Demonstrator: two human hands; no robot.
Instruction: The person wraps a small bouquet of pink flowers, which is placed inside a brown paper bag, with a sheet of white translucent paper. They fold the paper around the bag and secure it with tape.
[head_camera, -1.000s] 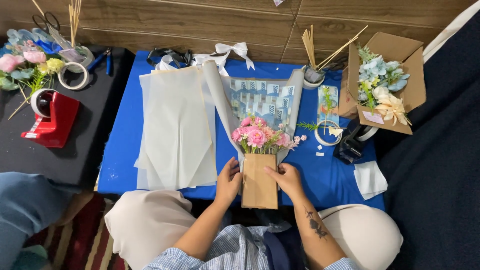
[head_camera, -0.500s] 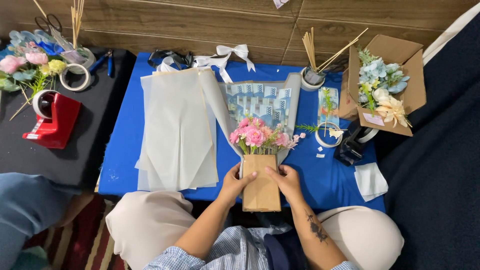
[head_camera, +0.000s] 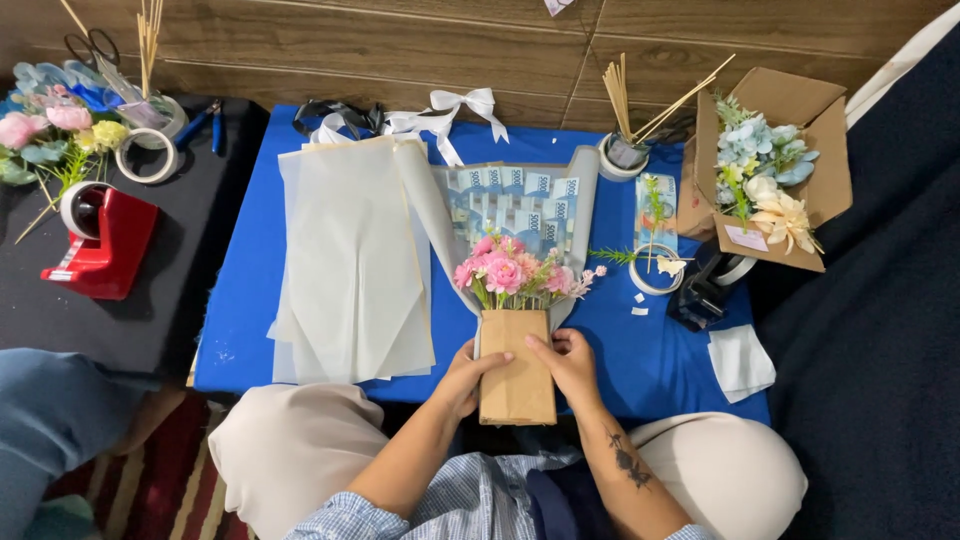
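Both hands, left (head_camera: 468, 375) and right (head_camera: 567, 362), curl closed around the brown paper wrap (head_camera: 516, 368).

One red tape dispenser (head_camera: 95, 240), one cardboard box (head_camera: 775, 165), two hands (left (head_camera: 468, 375), right (head_camera: 568, 362)), one white bow (head_camera: 462, 105).

A stack of white paper sheets (head_camera: 350, 260) lies on the blue table (head_camera: 240, 290), left of centre. A white ribbon bow (head_camera: 455, 108) sits at the far edge. A red tape dispenser (head_camera: 100, 240) stands far left. A cardboard box (head_camera: 800, 110) of flowers sits far right.
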